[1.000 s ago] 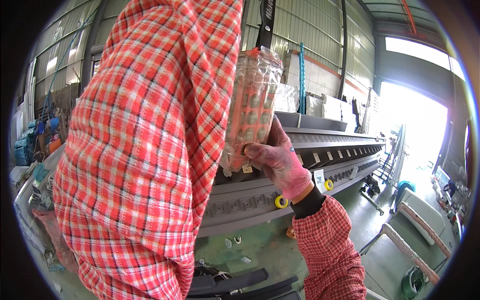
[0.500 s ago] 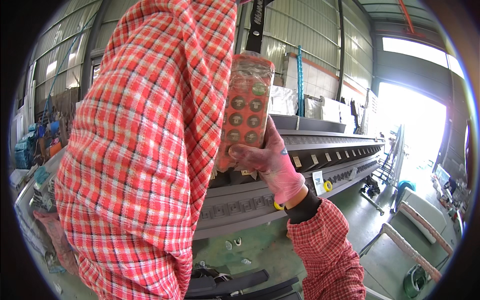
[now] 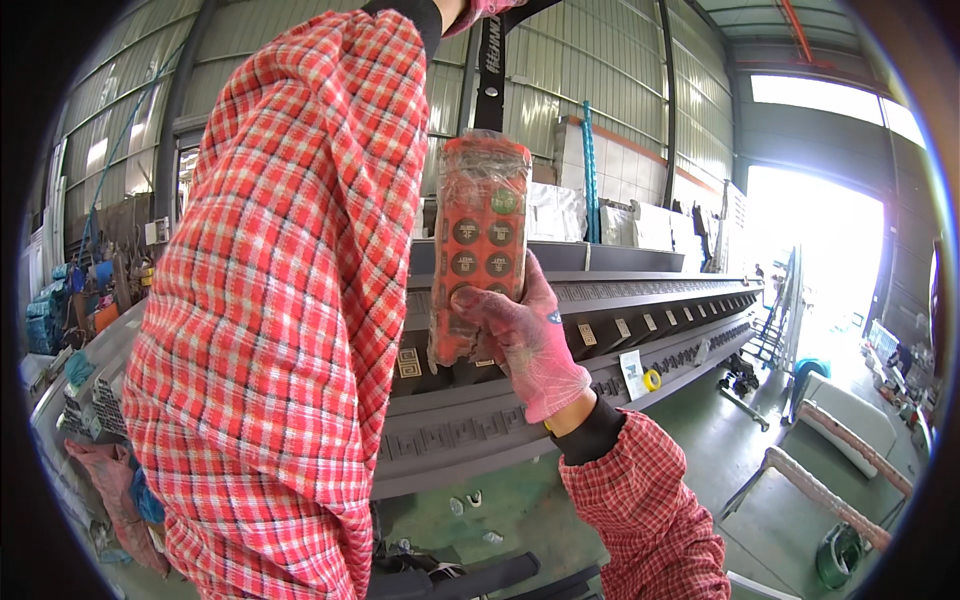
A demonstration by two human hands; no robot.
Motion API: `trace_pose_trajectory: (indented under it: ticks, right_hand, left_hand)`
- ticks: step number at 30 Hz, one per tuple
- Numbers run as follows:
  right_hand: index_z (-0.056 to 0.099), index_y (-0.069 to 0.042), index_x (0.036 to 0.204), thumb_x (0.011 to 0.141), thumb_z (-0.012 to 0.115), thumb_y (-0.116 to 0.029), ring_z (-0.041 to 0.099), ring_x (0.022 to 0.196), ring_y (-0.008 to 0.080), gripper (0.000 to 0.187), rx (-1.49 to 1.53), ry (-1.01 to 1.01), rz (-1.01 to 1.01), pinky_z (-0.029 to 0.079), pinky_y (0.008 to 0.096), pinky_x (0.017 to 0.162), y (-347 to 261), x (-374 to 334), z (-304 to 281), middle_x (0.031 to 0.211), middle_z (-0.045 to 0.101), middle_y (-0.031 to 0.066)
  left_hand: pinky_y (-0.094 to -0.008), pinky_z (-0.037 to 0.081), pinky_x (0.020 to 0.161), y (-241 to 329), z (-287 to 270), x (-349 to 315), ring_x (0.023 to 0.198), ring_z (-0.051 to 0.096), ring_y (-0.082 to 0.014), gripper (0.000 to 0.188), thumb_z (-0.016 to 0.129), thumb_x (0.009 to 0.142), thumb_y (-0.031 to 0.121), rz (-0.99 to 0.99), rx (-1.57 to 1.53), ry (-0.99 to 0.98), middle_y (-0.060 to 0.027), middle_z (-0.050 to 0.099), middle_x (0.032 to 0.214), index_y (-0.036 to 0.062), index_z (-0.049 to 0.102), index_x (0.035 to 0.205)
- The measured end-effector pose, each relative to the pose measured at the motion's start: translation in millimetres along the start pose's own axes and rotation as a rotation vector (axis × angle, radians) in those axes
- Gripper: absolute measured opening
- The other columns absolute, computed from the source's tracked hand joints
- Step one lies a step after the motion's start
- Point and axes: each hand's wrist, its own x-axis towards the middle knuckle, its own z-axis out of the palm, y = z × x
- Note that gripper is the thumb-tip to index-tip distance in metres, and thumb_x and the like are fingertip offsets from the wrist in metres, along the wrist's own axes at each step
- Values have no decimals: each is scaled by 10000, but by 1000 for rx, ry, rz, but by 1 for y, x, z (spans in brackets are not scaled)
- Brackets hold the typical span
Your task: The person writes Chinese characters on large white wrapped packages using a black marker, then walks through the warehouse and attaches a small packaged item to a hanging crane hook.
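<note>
My right hand (image 3: pixel 525 340), in a stained pink glove, is closed around a red crane remote control (image 3: pixel 483 250) with round dark buttons and one green button. Clear plastic film wraps the remote, and my thumb lies over its lower buttons. A black strap (image 3: pixel 491 75) runs from the remote's top up to the upper edge. My left arm, in a red checked sleeve (image 3: pixel 280 300), reaches up across the left side. Only a bit of my gloved left hand (image 3: pixel 482 10) shows at the top edge beside the strap; its fingers are mostly cut off.
Behind the remote lie long dark grey metal profiles (image 3: pixel 440 440) with a square relief pattern. A yellow tape roll (image 3: pixel 652 380) sits by them. Padded rails (image 3: pixel 820 495) and a green coil (image 3: pixel 838 555) stand at the right. Dark pieces (image 3: pixel 470 580) lie on the green floor below.
The remote and my right hand have shifted slightly left and down. My left sleeve has moved down in view, so its cuff and part of the glove now show.
</note>
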Motion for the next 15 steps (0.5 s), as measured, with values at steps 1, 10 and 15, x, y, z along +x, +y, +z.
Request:
trace_pose_trajectory:
  ticks: [1,10,15]
  right_hand:
    - [392,-21,1171,740,692,-8,592,884,146,526,18,-3,-5,529,303,761,4,2,-1,1027,558,65]
    - [387,-21,1185,698,717,-40,566,797,90,588,-147,-7,-6,487,224,636,43,0,-10,988,571,48]
    - [376,-29,1211,695,754,-82,554,861,80,641,-118,-26,34,483,221,701,60,-9,-12,1016,562,38]
  left_hand:
    - [-391,419,897,1,1,-5,1038,520,-321,385,599,722,414,6,16,1,-154,607,1024,89,688,908]
    - [-392,453,719,-12,24,-49,783,586,-291,253,695,694,296,-102,-567,75,-160,608,709,49,693,750]
    - [-257,409,529,-9,23,-71,543,526,-125,179,669,734,216,-257,-944,-163,-20,562,581,50,701,793]
